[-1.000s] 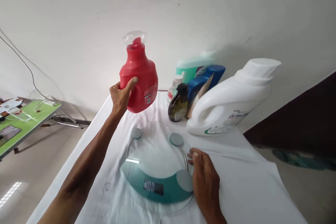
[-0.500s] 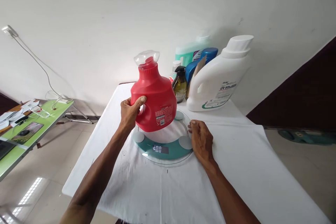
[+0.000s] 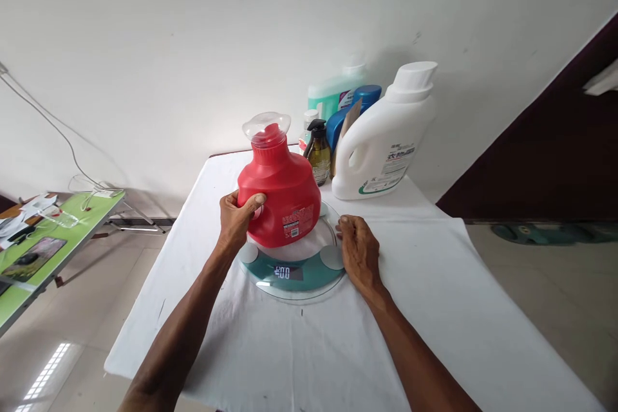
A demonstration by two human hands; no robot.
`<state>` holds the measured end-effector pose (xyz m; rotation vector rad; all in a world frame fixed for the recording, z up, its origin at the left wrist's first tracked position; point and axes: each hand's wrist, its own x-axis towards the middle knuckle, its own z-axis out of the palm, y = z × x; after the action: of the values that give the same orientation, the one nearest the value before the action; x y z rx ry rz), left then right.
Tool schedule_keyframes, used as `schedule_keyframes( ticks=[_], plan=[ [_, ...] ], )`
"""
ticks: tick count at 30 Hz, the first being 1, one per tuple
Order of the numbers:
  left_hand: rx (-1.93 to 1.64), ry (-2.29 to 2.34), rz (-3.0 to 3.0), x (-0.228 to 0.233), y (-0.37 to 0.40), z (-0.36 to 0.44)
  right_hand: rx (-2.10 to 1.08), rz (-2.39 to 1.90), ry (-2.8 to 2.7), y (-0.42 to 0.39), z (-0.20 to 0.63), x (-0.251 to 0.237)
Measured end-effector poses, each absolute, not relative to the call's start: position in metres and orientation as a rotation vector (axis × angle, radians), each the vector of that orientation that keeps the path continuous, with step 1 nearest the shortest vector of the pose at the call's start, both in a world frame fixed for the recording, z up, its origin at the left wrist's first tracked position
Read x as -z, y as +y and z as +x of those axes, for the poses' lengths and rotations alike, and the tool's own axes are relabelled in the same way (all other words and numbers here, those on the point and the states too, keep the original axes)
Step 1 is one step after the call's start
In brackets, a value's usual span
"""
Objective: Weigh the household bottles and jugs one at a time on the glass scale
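1. My left hand [image 3: 237, 217] holds the red bottle [image 3: 280, 196] by its handle side, fingers closed around it, thumb on the front.
2. The bottle stands upright on the scale [image 3: 293, 264], or just at its glass; I cannot tell if the full weight is already on it. It has a clear cap [image 3: 266, 125] on top and a small label low on the front.
3. The scale is round glass with a teal front part, and it lies on the white cloth [image 3: 434, 309] of the table. Its display [image 3: 282, 271] is lit, but the digits are too small to read surely.
4. My right hand [image 3: 356, 252] lies flat on the cloth, fingers loose and together, holding nothing. The fingertips touch the right edge of the scale.
5. Behind the scale, near the wall, stand a big white jug [image 3: 386, 141], a blue bottle [image 3: 348, 114], a green bottle [image 3: 327, 93] and a small dark spray bottle [image 3: 318, 153], all close together.
6. At the far left is a green table [image 3: 53, 238] with small things on it.
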<state>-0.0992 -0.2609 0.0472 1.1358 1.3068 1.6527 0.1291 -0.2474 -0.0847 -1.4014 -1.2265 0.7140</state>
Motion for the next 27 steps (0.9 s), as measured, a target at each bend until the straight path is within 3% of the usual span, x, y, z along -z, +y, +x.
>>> schedule_keyframes(
  ticks=[8,14,18,27],
  plan=[
    [-1.564,1.324,1.455,-0.04,-0.253,-0.139,-0.845,-1.427,-1.21,-0.246,0.134,0.076],
    [-1.679,1.644,1.284,0.023,-0.238,-0.184,-0.855,-1.397,-1.243,-0.239,0.138,0.078],
    [-1.626,1.597,1.23,0.053,-0.236,-0.185,-0.865,-1.376,-1.233,-0.237,0.139,0.085],
    [-1.532,1.514,1.29,0.062,-0.24,-0.179,-0.867,-1.355,-1.23,-0.236,0.141,0.095]
  ],
)
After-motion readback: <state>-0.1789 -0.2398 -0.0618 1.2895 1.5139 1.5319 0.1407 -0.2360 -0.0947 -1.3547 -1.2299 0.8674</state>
